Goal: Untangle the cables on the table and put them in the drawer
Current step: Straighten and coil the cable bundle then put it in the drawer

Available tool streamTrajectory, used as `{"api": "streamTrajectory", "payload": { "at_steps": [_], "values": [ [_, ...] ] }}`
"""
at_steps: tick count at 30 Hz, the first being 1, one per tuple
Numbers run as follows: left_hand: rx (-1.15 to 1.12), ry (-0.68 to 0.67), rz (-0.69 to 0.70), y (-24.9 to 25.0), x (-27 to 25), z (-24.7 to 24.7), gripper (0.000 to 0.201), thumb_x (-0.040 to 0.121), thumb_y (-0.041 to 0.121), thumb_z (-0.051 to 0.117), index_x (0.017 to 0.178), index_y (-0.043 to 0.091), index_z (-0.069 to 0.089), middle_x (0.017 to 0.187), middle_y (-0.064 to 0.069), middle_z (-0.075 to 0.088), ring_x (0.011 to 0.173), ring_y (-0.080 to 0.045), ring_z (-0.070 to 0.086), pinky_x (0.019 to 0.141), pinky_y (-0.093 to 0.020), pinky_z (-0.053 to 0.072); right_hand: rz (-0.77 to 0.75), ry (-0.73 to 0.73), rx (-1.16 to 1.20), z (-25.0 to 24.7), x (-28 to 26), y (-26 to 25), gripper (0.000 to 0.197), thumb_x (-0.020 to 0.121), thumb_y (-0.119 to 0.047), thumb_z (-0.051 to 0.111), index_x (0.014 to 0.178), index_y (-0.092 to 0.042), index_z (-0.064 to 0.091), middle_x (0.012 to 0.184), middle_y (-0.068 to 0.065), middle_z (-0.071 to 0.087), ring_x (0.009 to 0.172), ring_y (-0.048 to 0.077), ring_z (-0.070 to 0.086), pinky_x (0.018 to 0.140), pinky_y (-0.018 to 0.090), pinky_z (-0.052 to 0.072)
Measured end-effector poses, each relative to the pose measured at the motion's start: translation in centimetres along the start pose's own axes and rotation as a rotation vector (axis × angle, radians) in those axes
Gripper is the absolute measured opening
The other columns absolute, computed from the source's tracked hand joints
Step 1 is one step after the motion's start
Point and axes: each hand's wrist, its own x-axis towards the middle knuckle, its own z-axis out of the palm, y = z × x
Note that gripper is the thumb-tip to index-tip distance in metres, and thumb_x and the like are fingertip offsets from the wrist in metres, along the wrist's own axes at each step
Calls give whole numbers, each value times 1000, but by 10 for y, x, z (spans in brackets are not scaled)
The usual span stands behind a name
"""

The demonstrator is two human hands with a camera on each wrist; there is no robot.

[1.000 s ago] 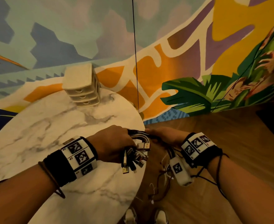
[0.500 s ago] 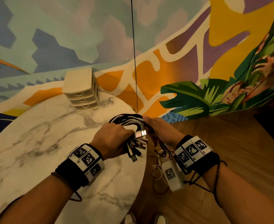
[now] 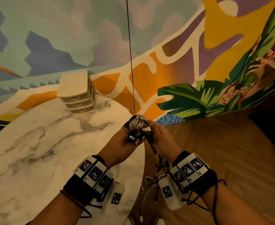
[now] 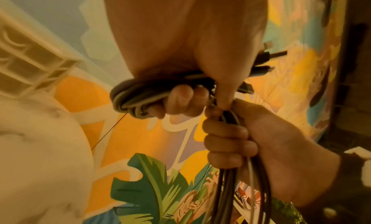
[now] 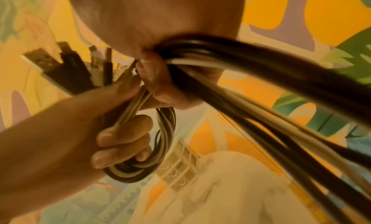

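A bundle of black and white cables [image 3: 138,128] is held up between both hands above the table's far right edge. My left hand [image 3: 123,142] grips the coiled loop [image 4: 130,98], with the USB plugs [image 5: 68,68] sticking out above its fist. Right beside it, my right hand [image 3: 159,138] grips the loose strands [image 5: 261,78], which hang down past the wrist toward the floor [image 4: 240,195]. The small beige drawer unit [image 3: 78,93] stands at the table's back edge, its three drawers closed, well clear of both hands.
The round white marble table [image 3: 36,143] fills the left side. A painted mural wall rises behind it. Wooden floor [image 3: 222,151] lies to the right, and a thin black cord [image 3: 131,62] hangs straight down just behind the hands.
Both hands have lifted the bundle and carried it away from me along the table's right edge. The plugs, which hung downward from the left fist, now point upward.
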Motion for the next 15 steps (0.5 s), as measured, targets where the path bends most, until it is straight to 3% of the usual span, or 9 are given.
{"api": "streamTrajectory", "payload": {
  "at_steps": [2,3,5,6,8,10,12,14,15],
  "values": [
    [-177,-64,-71,12,-2,1,4,94,27,53,93,25,56,72,-17,42,67,-27,42,63,-44,38,-26,10,-15,2,2,-1,50,101,-42,19,112,-9,56,56,1,44,38,7,39,40,22,36],
    [-218,-63,-87,15,-2,3,15,93,32,51,81,24,54,57,-11,36,53,-25,37,55,-41,35,-30,25,-15,3,2,-3,48,101,-43,19,109,-14,56,60,3,45,43,8,41,42,21,37],
    [-258,-21,-126,14,1,6,40,86,48,46,64,16,52,49,-3,41,46,-17,36,52,-33,33,-47,64,-45,6,1,-6,42,101,-42,18,98,-22,55,65,2,46,51,8,42,46,19,38],
    [-288,16,-152,12,3,8,53,81,55,44,63,7,54,49,-6,45,46,-17,39,52,-31,33,-58,71,-79,8,-1,-7,40,101,-42,18,95,-23,53,66,-1,46,54,7,43,49,19,39],
    [-377,88,-187,10,8,9,68,77,61,44,77,-5,58,56,-16,49,49,-20,43,52,-32,35,-82,64,-155,14,-8,-7,40,101,-41,18,98,-20,52,66,-7,48,56,5,48,54,19,43],
    [-442,145,-184,12,11,10,53,77,57,47,84,6,61,66,-19,52,57,-23,48,54,-33,39,-119,62,-218,21,-11,-5,38,102,-39,20,103,-17,51,67,-8,52,56,3,52,57,19,46],
    [-484,196,-205,11,15,10,24,82,49,52,83,26,60,77,-12,61,69,-22,56,63,-33,45,-168,45,-329,27,-9,2,30,102,-36,26,109,-18,48,78,-3,60,65,8,57,65,28,51],
    [-565,225,-223,9,19,10,3,87,36,57,84,36,58,84,3,65,78,-9,60,68,-24,48,-204,19,-425,31,-6,6,25,100,-33,34,116,-17,45,88,3,65,73,18,62,70,39,54],
    [-609,230,-221,7,19,10,7,88,31,58,84,36,58,85,7,65,79,-3,60,67,-21,47,-211,13,-468,33,-5,6,26,100,-33,36,118,-16,44,89,5,65,74,21,63,70,41,54]
  ]
}}
